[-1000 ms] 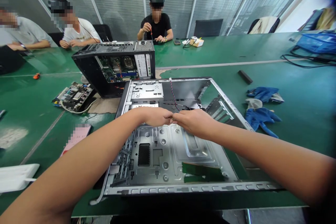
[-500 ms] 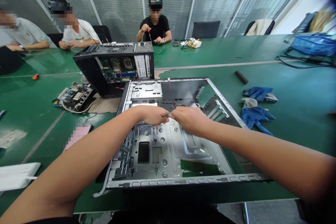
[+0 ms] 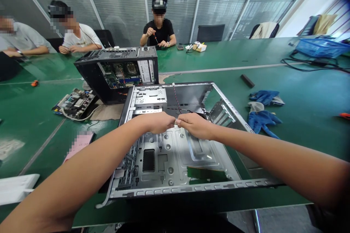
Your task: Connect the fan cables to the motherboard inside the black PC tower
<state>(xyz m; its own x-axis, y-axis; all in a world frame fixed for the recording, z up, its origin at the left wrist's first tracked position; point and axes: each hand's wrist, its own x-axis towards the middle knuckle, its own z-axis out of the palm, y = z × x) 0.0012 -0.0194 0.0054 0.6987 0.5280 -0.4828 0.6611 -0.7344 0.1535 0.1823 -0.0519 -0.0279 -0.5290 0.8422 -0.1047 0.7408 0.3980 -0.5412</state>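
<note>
An open metal computer case (image 3: 153, 185) lies on its side in front of me, its bare inner panel facing up. Over its middle, my left hand (image 3: 161, 122) and my right hand (image 3: 194, 125) meet fingertip to fingertip, both closed in a pinch. Whatever lies between their fingers is small and mostly hidden. Just behind them a thin dark red cable (image 3: 176, 96) with a white plug rises over the far edge of the case. A silver drive cage (image 3: 150, 95) fills the case's far left corner.
Behind stands a second computer case (image 3: 117, 69) with its board exposed. A loose motherboard (image 3: 75, 103) lies left, blue gloves (image 3: 262, 116) and a dark bar (image 3: 247, 81) right. A blue basket (image 3: 322, 48) sits far right. Several people sit across the table, one holding a screwdriver (image 3: 155, 38).
Both hands stay together over the case, with the fingers slightly shifted and the small thing between them less visible. The view has tilted a little.
</note>
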